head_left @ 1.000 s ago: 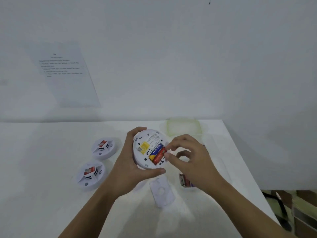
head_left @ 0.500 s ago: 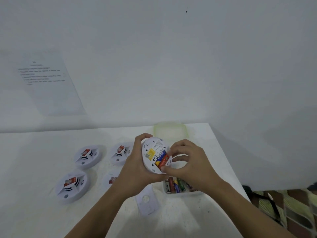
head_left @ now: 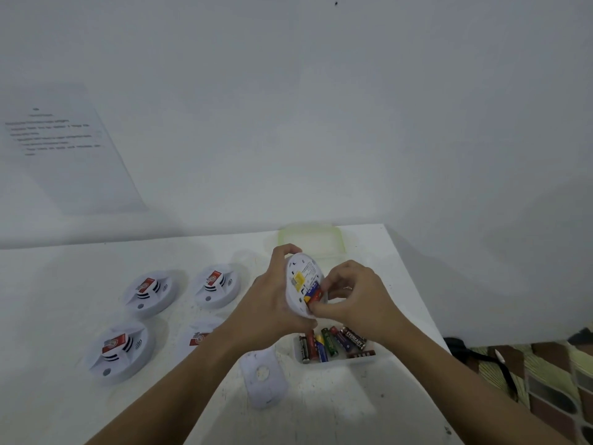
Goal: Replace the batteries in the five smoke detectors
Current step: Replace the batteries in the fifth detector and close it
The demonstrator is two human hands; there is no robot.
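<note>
Head view: left hand (head_left: 272,303) is gripping the smoke detector (head_left: 300,273), right hand (head_left: 359,300) seemingly pinching its battery (head_left: 315,295) — easing one end out first is looking safest.

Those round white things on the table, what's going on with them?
A person is changing smoke detector batteries. The left hand holds one detector tilted, its back open, while the right hand pinches a red battery in its slot. Four more detectors lie on the table to the left, and a tray of loose batteries and a cover sit near the person.
</note>
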